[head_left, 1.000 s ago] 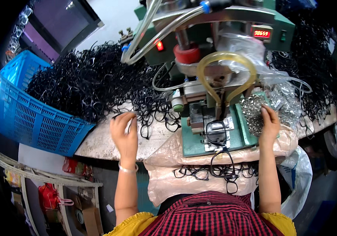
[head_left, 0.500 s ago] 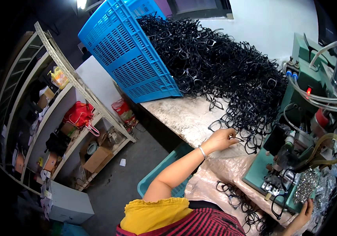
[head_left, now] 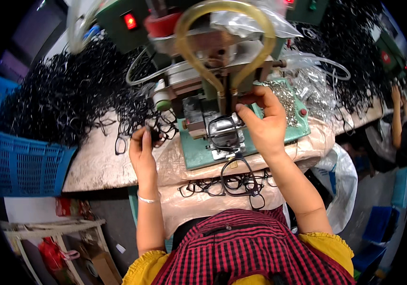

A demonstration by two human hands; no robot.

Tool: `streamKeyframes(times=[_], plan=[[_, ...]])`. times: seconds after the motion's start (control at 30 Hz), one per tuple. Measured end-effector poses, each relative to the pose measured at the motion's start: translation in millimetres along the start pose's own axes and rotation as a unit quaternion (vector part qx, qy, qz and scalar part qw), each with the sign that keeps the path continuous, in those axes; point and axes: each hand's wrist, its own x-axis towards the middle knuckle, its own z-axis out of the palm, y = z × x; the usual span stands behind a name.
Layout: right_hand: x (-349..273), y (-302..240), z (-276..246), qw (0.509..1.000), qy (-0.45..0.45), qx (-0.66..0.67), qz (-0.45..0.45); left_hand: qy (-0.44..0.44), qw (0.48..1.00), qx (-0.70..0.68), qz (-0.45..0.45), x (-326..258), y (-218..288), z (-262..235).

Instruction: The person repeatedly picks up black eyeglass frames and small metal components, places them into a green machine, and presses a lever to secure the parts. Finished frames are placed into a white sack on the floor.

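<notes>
Black spectacle frame [head_left: 236, 155]: is lying over the silver jig [head_left: 220, 154], 1 rim on it and the other overhanging the green base [head_left: 192, 153] toward the person; that unsupported rim could be tipping the piece askew.
Right hand [head_left: 266, 124]: is holding thumb and forefinger nearly together beside the press head [head_left: 215, 56]; whether they are pinching anything, I cannot tell. Being this close, the fingertips could be getting nipped if the head came down.
Left hand [head_left: 143, 153]: is hovering half-curled near the loose frames [head_left: 126, 126]; a dark shape is showing by its fingers, but I cannot tell whether it is gripped. A careless pull could be dragging out several, since the pile is tangling.
Metal bits [head_left: 283, 95]: are heaping just behind the right hand; a brushing wrist could be scattering them onto the jig and scratching the rim.
Lap frames [head_left: 195, 187]: are resting on the pinkish sheet [head_left: 177, 209]; a shifting knee could be sliding some off.
</notes>
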Motion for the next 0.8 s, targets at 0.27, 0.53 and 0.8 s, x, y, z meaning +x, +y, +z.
streamKeyframes(times=[0.27,0.53,0.8], plan=[[-8,-17,14,0.975,-0.018,0.19,0.114,-0.167,0.912,-0.105,0.359,-4,121,64],[-12,-27,-12,0.995,-0.074,0.048,0.044,-0.276,0.863,0.103,0.411,-25,117,62],[-9,56,-115,0.849,0.033,-0.521,-0.08,-0.366,0.762,0.201,0.495,-33,89,90]])
